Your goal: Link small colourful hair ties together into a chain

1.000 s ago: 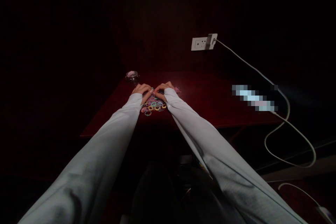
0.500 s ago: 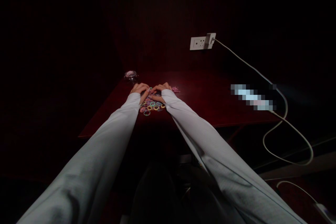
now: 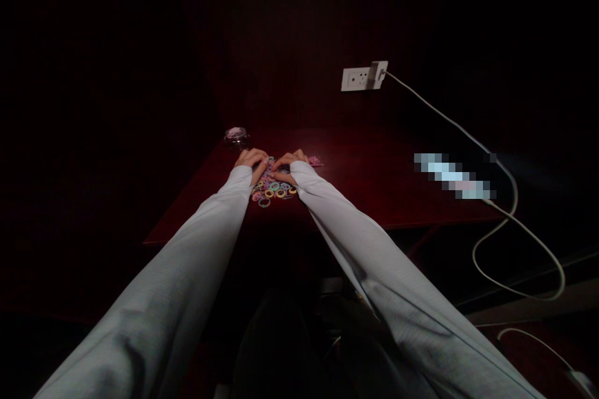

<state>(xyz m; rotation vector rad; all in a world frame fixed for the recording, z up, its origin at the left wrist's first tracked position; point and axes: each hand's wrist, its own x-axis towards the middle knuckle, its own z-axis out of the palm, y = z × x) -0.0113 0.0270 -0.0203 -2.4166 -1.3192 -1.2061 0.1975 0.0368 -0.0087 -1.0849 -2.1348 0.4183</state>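
A pile of small coloured rings that look like hair ties [image 3: 274, 187] lies on the dark red table, in yellow, green, pink and purple. At its left side, my left hand [image 3: 251, 158] rests with thumb and forefinger tips together. Anything between them is too small to make out. Opposite it, my right hand [image 3: 289, 166] curves over the pile's right side, thumb and forefinger apart, with no held thing visible. Some rings show in the gap between both hands. Just beyond my right hand sits a small pink bunch [image 3: 316, 161], its kind unclear.
Behind my left hand stands a clear round jar [image 3: 236, 136] with something pink at its top. On the table [image 3: 355, 199] at right is a pixelated bright object [image 3: 452, 176] with a white cable [image 3: 515, 190] running to a wall socket [image 3: 355, 78].
The gap between my two hands' fingertips has widened slightly, showing more rings between them. The whole view has shifted a little; the pile looks much the same.
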